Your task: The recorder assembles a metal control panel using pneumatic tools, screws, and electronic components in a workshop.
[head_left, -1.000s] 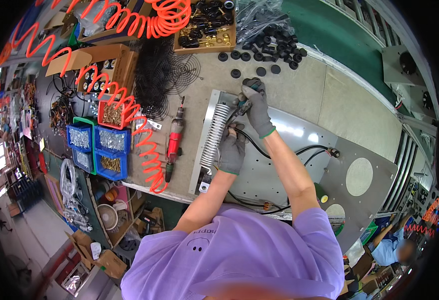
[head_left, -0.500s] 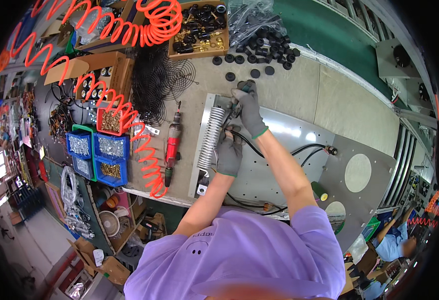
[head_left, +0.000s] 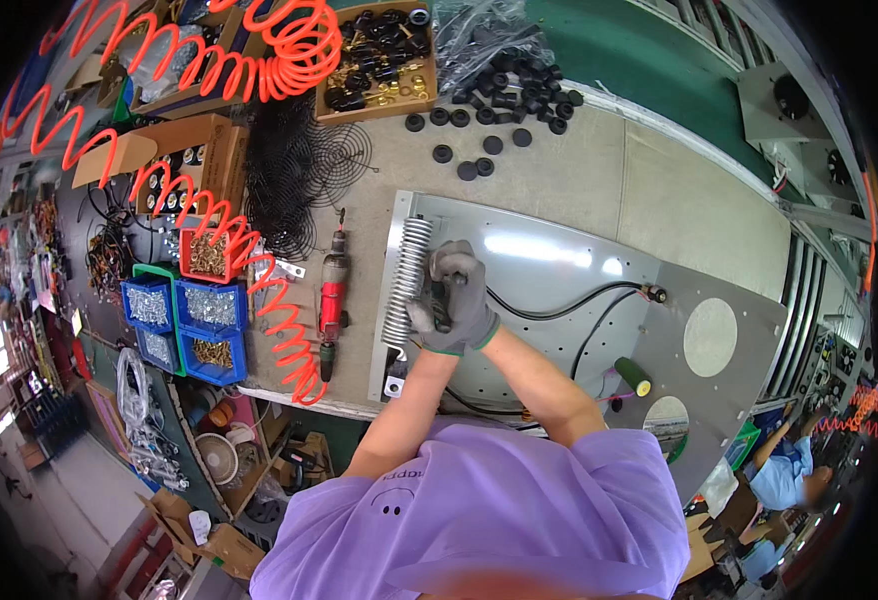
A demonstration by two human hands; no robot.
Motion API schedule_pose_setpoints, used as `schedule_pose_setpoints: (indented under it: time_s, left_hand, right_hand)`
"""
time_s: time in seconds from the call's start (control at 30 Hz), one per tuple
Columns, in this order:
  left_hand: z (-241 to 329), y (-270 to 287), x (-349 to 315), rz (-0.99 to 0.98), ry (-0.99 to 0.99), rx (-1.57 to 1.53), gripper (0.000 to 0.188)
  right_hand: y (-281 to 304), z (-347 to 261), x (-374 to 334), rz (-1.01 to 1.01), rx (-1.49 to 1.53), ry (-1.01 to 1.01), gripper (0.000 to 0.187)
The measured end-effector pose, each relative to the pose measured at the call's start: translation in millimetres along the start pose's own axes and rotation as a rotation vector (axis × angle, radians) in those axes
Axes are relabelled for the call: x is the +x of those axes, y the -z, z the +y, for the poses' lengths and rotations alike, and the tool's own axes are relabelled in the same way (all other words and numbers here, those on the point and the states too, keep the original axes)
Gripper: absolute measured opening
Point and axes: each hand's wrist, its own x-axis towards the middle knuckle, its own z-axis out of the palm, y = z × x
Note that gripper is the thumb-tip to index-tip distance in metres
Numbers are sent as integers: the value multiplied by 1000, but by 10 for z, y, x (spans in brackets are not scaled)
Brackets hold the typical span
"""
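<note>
Both grey-gloved hands are close together over the left end of a bent sheet-metal panel, beside a silver coil of tubing. My right hand is closed, its fingers curled around a dark, slim object whose kind I cannot make out. Lower and partly behind it, my left hand is closed close against the coil; what it grips is hidden. A black cable runs across the panel from beside my hands to a fitting at the right.
Left of the panel lies a red power screwdriver. Blue bins of screws, a red bin and black wire grilles lie further left. Black rubber caps and a box of fittings are at the back. An orange coiled hose hangs over the bench.
My right hand has come down from the panel's far edge to meet my left hand beside the coil. A black cap has appeared among those behind the panel.
</note>
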Motion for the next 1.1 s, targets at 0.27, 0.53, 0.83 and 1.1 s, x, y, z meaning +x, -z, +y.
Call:
schedule_pose_setpoints:
  time_s: [0.27,0.53,0.83,1.1]
  left_hand:
    - [76,-104,-338,42,179,71,25]
    - [618,-27,-1367,-278,232,851,34]
    - [1245,608,-1748,-161,-308,1341,17]
    - [1275,867,-1139,-75,-295,1619,28]
  right_hand:
    - [828,462,974,704,572,-784,35]
    - [718,435,347,576,-159,-616,53]
    - [1662,-2294,-2053,-12,62,-1498,39]
    - [3486,-2581,-2071,516,-640,-927,33]
